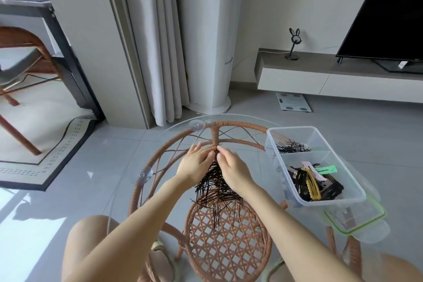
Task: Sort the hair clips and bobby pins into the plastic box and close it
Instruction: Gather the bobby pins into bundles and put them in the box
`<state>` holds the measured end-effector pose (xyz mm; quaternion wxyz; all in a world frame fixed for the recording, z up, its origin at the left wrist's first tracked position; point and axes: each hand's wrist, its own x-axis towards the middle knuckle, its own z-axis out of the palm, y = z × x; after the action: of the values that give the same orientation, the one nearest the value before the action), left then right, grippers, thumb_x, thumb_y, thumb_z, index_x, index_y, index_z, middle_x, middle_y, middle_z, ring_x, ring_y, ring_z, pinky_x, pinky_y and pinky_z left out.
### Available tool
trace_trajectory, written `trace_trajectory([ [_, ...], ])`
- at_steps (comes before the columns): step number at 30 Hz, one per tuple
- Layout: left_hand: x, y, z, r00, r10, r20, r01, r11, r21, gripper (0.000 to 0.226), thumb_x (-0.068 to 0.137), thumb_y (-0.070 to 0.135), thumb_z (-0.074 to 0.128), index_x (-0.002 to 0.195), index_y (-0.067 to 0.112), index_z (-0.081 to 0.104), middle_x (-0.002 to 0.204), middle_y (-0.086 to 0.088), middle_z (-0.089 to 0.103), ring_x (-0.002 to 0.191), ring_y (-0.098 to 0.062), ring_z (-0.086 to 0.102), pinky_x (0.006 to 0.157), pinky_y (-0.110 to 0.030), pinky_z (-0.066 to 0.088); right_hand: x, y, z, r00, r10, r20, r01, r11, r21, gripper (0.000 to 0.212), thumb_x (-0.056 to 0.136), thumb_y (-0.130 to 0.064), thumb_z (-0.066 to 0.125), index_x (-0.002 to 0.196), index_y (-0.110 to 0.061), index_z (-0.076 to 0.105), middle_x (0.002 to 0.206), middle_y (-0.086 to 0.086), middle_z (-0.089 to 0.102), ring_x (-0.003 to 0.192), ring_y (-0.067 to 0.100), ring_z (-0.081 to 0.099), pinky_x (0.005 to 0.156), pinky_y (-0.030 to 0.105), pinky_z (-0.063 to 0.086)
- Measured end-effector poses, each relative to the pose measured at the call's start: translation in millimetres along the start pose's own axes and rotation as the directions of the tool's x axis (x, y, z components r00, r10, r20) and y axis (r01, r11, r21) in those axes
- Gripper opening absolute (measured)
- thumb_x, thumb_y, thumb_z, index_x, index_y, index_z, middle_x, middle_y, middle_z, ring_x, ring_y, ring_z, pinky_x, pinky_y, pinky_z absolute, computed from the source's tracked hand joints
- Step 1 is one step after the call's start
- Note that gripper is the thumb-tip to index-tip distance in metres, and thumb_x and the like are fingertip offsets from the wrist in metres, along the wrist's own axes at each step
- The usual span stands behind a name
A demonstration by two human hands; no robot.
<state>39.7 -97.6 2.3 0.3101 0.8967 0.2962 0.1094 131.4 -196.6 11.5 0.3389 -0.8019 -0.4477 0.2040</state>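
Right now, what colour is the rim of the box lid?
Light green, seen best in the head view on the lid rim.

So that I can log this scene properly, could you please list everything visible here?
Loose black metal bobby pins: one pile, black, middle of the tabletop.
Clear rectangular plastic box: one, transparent, table's right edge, two compartments.
Sorted bobby pins: small heap, black, box's far compartment.
Flat snap hair clips: several, black, yellow, pink and green, box's near compartment.
Clear lid with green rim: one, at the box's near end.
Round glass tabletop: one, clear, on a brown rattan frame.
Flat television: one, black, on the low white cabinet.
Grey curtain: one, behind the table.
White bathroom scale: one, on the floor.
Left hand: fingers pinching the pile's far end.
Right hand: likewise.
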Motion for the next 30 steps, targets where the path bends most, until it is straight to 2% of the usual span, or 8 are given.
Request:
trace_trajectory([
  [3, -26, 1, -10, 0.998, 0.044, 0.05, -0.042, 0.998, -0.043, 0.041, 0.096, 0.034, 0.04, 0.135, 0.022, 0.046, 0.145, 0.002, 0.044, 0.14, -0.012, 0.027, 0.114, -0.028, 0.017, -25, 3, -11, 0.99, -0.072, 0.12, 0.075, 0.997, -0.016, 0.057, 0.092, -0.045, 0.041, 0.143, -0.022, 0.026, 0.15, 0.001, 0.033, 0.137, 0.015, 0.03, 0.112, 0.035, 0.027],
  [7, -48, 5, -28, 0.978, -0.008, 0.209, -0.038, 0.976, 0.216, 0.088, 0.067, 0.069, 0.048, 0.143, 0.029, 0.028, 0.153, 0.002, 0.027, 0.142, -0.018, 0.019, 0.115, -0.036, 0.016, -41, 8, -28, 0.973, -0.064, 0.222, 0.162, 0.874, -0.458, 0.109, 0.067, -0.075, 0.052, 0.147, -0.021, 0.003, 0.157, 0.001, 0.01, 0.143, 0.019, 0.012, 0.115, 0.042, 0.012],
  [9, -49, 8, -32, 0.973, -0.059, 0.222, -0.021, 0.939, 0.344, 0.098, 0.063, 0.069, 0.057, 0.144, 0.028, 0.022, 0.152, -0.002, 0.026, 0.141, -0.023, 0.018, 0.114, -0.041, 0.019, -41, 8, -28, 0.974, -0.045, 0.221, 0.165, 0.811, -0.561, 0.115, 0.06, -0.081, 0.051, 0.147, -0.019, 0.008, 0.154, 0.002, 0.02, 0.139, 0.022, 0.021, 0.112, 0.044, 0.018],
  [13, -39, 10, -34, 0.982, -0.029, 0.188, -0.048, 0.917, 0.395, 0.081, 0.069, 0.054, 0.068, 0.137, 0.022, 0.039, 0.133, -0.005, 0.046, 0.123, -0.024, 0.041, 0.101, -0.036, 0.038, -36, 3, -26, 0.976, -0.104, 0.189, 0.185, 0.855, -0.484, 0.083, 0.067, -0.062, 0.065, 0.135, -0.021, 0.042, 0.124, 0.0, 0.049, 0.113, 0.021, 0.04, 0.094, 0.035, 0.038],
  [20, -28, 17, -46, 0.974, -0.008, 0.224, -0.061, 0.951, 0.302, 0.037, 0.074, 0.029, 0.073, 0.108, 0.017, 0.067, 0.104, -0.004, 0.07, 0.089, -0.02, 0.064, 0.081, -0.034, 0.053, -31, -9, -29, 0.974, -0.119, 0.195, 0.185, 0.91, -0.371, 0.039, 0.084, -0.018, 0.063, 0.122, -0.01, 0.058, 0.117, 0.012, 0.061, 0.11, 0.028, 0.054, 0.091, 0.032, 0.04],
  [23, -28, 16, -49, 0.98, -0.011, 0.199, -0.046, 0.958, 0.282, 0.026, 0.076, 0.024, 0.073, 0.1, 0.015, 0.072, 0.097, -0.003, 0.073, 0.078, -0.014, 0.063, 0.076, -0.025, 0.053, -31, -12, -32, 0.972, -0.165, 0.166, 0.214, 0.914, -0.345, 0.026, 0.085, -0.015, 0.061, 0.109, -0.01, 0.067, 0.107, 0.012, 0.066, 0.1, 0.028, 0.059, 0.081, 0.028, 0.04],
  [26, -27, 13, -56, 0.988, -0.014, 0.152, -0.028, 0.963, 0.266, 0.018, 0.076, 0.022, 0.072, 0.092, 0.015, 0.075, 0.091, -0.003, 0.075, 0.071, -0.009, 0.059, 0.069, -0.02, 0.05, -31, -18, -39, 0.974, -0.188, 0.127, 0.219, 0.924, -0.312, 0.021, 0.084, -0.017, 0.062, 0.1, -0.008, 0.071, 0.101, 0.013, 0.069, 0.096, 0.028, 0.06, 0.08, 0.026, 0.041],
  [30, -27, 11, -72, 0.998, -0.031, 0.062, 0.018, 0.98, 0.199, 0.011, 0.072, 0.016, 0.074, 0.083, 0.015, 0.077, 0.086, 0.001, 0.075, 0.081, -0.004, 0.063, 0.076, -0.021, 0.052, -30, -31, -57, 0.982, -0.182, 0.055, 0.19, 0.954, -0.23, 0.021, 0.08, -0.017, 0.067, 0.099, -0.007, 0.071, 0.101, 0.008, 0.072, 0.093, 0.02, 0.063, 0.084, 0.025, 0.045],
])
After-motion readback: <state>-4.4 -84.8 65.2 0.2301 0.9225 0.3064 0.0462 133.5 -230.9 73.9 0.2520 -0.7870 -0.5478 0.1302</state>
